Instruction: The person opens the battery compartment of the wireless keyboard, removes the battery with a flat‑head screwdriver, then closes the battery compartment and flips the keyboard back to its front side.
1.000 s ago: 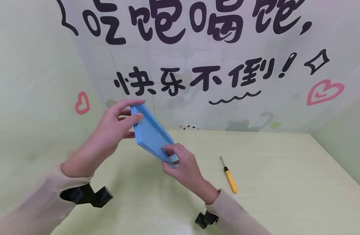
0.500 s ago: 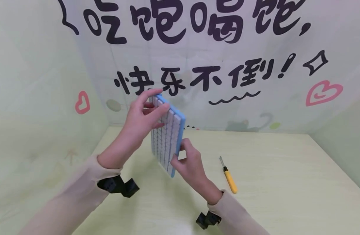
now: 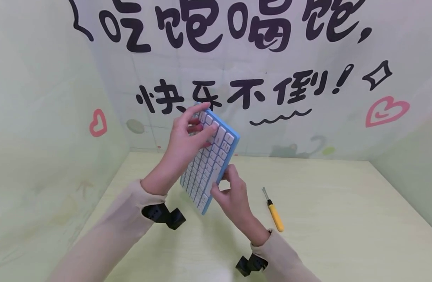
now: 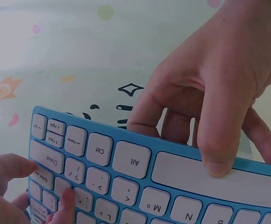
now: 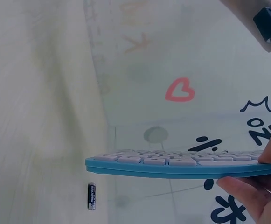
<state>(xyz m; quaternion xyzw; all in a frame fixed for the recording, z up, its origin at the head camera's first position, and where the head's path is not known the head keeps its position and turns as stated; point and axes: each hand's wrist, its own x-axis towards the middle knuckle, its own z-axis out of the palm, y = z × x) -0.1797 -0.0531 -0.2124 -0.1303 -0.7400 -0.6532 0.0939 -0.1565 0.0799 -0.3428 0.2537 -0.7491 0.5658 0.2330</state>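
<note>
A thin blue keyboard (image 3: 203,169) with white keys is held up over the table, tilted, its keys towards me. My left hand (image 3: 183,141) grips its upper short end, thumb over the keys and the other fingers behind. In the left wrist view this hand's fingertips (image 4: 68,198) lie by the Enter and Shift keys. My right hand (image 3: 236,196) pinches the long front edge. Its thumb (image 4: 218,154) presses on the long space bar, and the fingers reach behind the blue case. The right wrist view shows the keyboard (image 5: 172,171) nearly edge-on.
A tool with a yellow handle (image 3: 276,218) and a thin metal shaft lies on the pale table (image 3: 329,219), right of my right hand. A dark battery (image 5: 92,196) shows in the right wrist view. A printed cloth wall (image 3: 209,66) stands behind the table.
The keyboard has turned over from its plain blue underside to its white keys. My left hand has moved right and slightly up; the right hand has shifted its hold to the front edge.
</note>
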